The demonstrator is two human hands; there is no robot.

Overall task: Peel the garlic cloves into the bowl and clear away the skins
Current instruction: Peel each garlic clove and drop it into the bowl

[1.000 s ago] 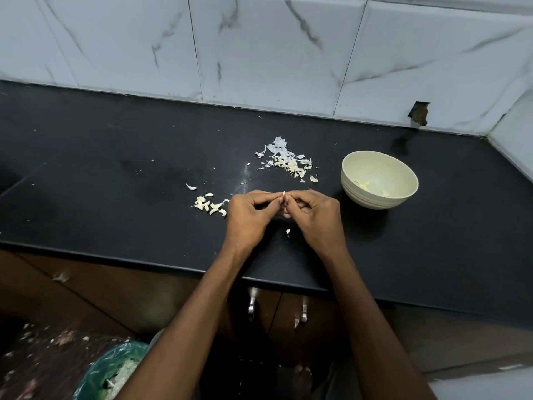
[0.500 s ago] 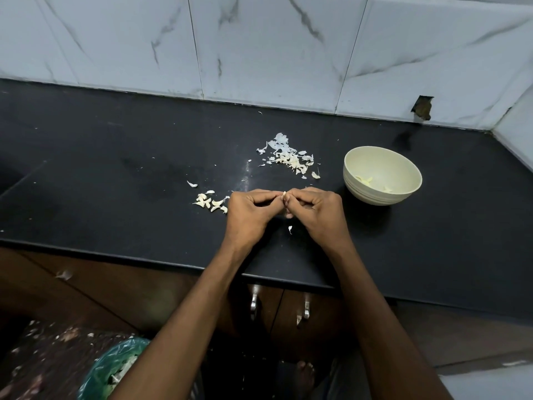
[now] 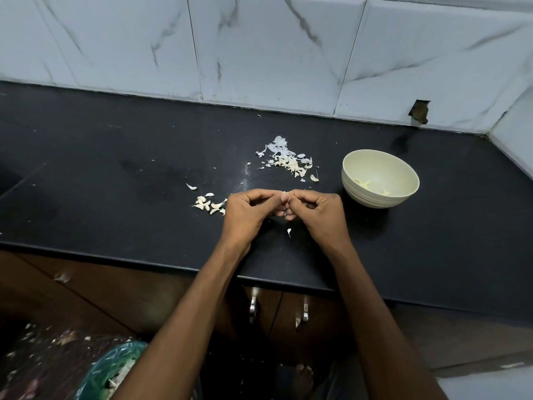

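Together over the counter (image 3: 115, 174), left hand (image 3: 245, 215) and right hand (image 3: 320, 217) curled, pinching one garlic clove (image 3: 283, 196)

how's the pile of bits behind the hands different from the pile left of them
The far pile is larger and more spread out; the left pile is a small, tight cluster. The far pile looks like thin, flaky, partly bluish-white skins, while the left pile holds chunkier cream pieces, probably unpeeled cloves. The far pile lies nearer the bowl; the left pile sits beside the left hand. Both rest on the black counter.
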